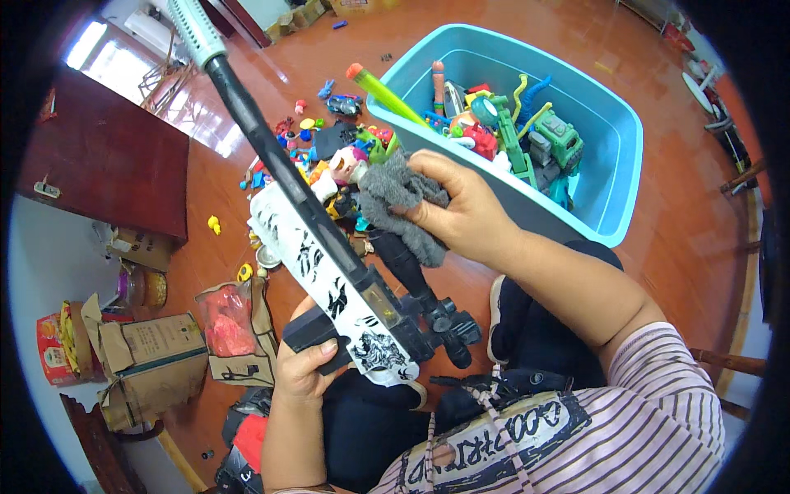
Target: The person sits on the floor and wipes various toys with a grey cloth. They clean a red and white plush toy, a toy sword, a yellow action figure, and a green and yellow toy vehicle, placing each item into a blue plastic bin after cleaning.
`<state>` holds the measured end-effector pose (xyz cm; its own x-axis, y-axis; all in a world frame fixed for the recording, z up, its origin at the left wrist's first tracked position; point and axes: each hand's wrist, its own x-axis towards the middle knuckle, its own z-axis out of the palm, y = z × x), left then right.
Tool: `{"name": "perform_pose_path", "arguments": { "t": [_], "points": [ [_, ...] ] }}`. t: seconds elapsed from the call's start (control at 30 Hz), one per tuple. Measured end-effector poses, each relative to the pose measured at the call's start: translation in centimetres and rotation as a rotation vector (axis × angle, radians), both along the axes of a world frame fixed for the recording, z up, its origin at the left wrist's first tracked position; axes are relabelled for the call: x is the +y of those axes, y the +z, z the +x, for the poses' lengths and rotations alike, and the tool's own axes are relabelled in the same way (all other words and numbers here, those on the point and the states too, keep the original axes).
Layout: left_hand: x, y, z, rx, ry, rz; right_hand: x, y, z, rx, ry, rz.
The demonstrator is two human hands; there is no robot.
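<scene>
A long toy gun (pixel 321 272), white with black ink-like markings and a black barrel, slants across the view in front of me. My left hand (pixel 308 361) is wrapped around its black grip (pixel 308 336) near the lower end. Bunched in my right hand (pixel 460 207) is a grey cloth (pixel 401 197), held beside the black scope (pixel 401 262) on the gun's right side. Whether the cloth touches the scope cannot be told. At the barrel's far end is a pale green perforated muzzle piece (pixel 196 31).
A light blue plastic tub (pixel 608 142) holding several toys, including a green toy truck (pixel 558 139), stands at the right. Small loose toys (pixel 302 133) lie heaped on the reddish floor behind the gun. Cardboard boxes (pixel 160 346) sit at the left, near a dark red cabinet (pixel 117 148).
</scene>
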<state>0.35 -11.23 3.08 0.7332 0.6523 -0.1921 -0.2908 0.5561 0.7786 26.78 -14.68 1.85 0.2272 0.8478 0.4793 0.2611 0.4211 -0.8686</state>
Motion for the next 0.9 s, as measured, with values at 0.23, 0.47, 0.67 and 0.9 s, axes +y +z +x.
{"name": "perform_pose_path", "arguments": {
  "t": [0.23, 0.47, 0.67, 0.9],
  "points": [
    [1.3, -1.0, -0.6, 0.038, 0.2, 0.138, 0.1, -0.1, 0.8, -0.168, 0.184, -0.101],
    [2.3, -0.6, -1.7, 0.196, 0.193, 0.288, -0.2, 1.2, 0.7, 0.402, 0.127, -0.145],
    [1.2, -1.2, -1.2, 0.293, -0.036, 0.385, -0.5, 2.0, 0.7, 0.718, 0.126, -0.043],
    [-0.4, -2.6, 0.0, 0.474, -0.181, 0.546, -0.5, 0.6, -1.4, 0.414, 0.002, 0.014]
  ]
}}
